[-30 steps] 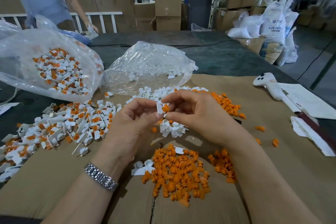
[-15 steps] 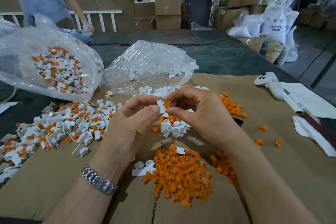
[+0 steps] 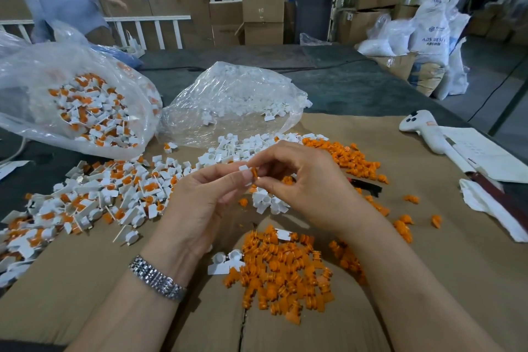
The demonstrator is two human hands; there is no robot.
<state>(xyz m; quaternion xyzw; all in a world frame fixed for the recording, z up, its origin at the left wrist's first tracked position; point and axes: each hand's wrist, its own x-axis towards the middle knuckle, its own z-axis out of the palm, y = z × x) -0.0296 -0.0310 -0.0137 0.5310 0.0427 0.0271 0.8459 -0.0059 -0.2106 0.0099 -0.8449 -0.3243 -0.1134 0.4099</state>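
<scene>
We take the heap of small orange plastic plugs (image 3: 283, 271) on the tabletop as our landmark. Just beyond it, raised in the air, the left hand (image 3: 200, 203) pinches one small white plastic cap (image 3: 244, 173) with thumb and fingertips. The right hand (image 3: 308, 188) pinches a single orange plug (image 3: 254, 172) against the cap. We judge they meet there, close to the eyes, so the plug can be pressed in. Two spare white caps (image 3: 225, 261) touch the heap's left edge. Beyond it lie two clear plastic bags, one with finished pieces (image 3: 85, 106) and one with white caps (image 3: 234, 100). The loose heaps we cannot count.
</scene>
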